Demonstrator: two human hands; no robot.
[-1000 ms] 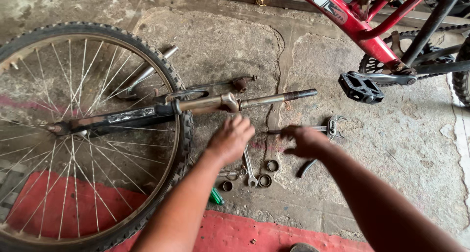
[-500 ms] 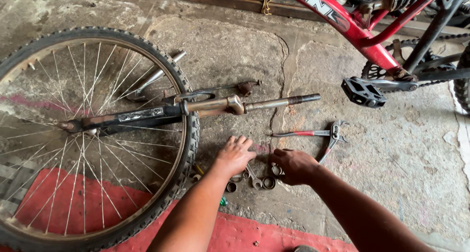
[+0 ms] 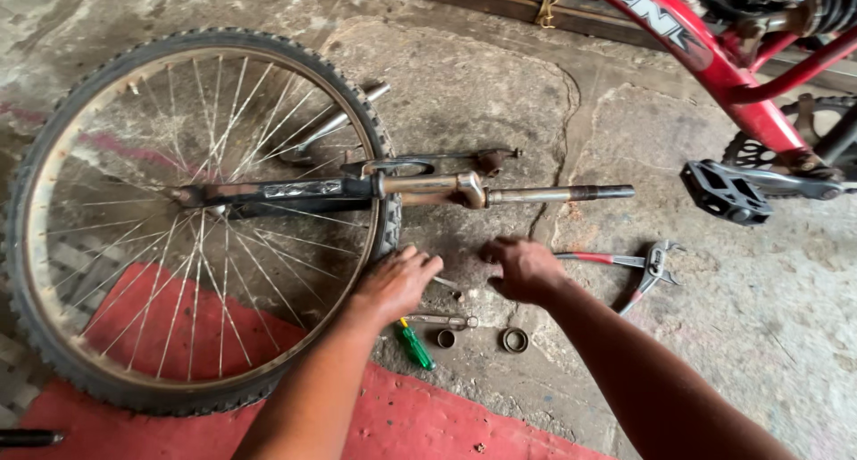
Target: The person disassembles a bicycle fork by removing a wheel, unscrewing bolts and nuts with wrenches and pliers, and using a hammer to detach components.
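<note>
My left hand (image 3: 395, 283) rests palm down on the concrete beside the tyre of a bicycle wheel (image 3: 192, 214), fingers bent, tips near a small metal piece (image 3: 446, 283). My right hand (image 3: 522, 268) is curled knuckles up just right of it, touching the end of red-handled pliers (image 3: 629, 265). Whatever lies under either palm is hidden. Just below the hands lie a small wrench (image 3: 444, 320), two metal rings (image 3: 515, 339) and a green-handled screwdriver (image 3: 415, 346). The fork (image 3: 428, 190), still on the wheel, lies flat with its steerer tube pointing right above my hands.
A red bicycle frame (image 3: 714, 58) stands at the upper right with a black pedal (image 3: 725, 192) sticking out toward the pliers. A red mat (image 3: 464, 424) covers the floor at the bottom. A wooden beam (image 3: 500, 4) runs along the back.
Both hands have moved up off the cluster of rings toward the fork, uncovering the wrench and two rings. The right hand now sits against the pliers' handle end.
</note>
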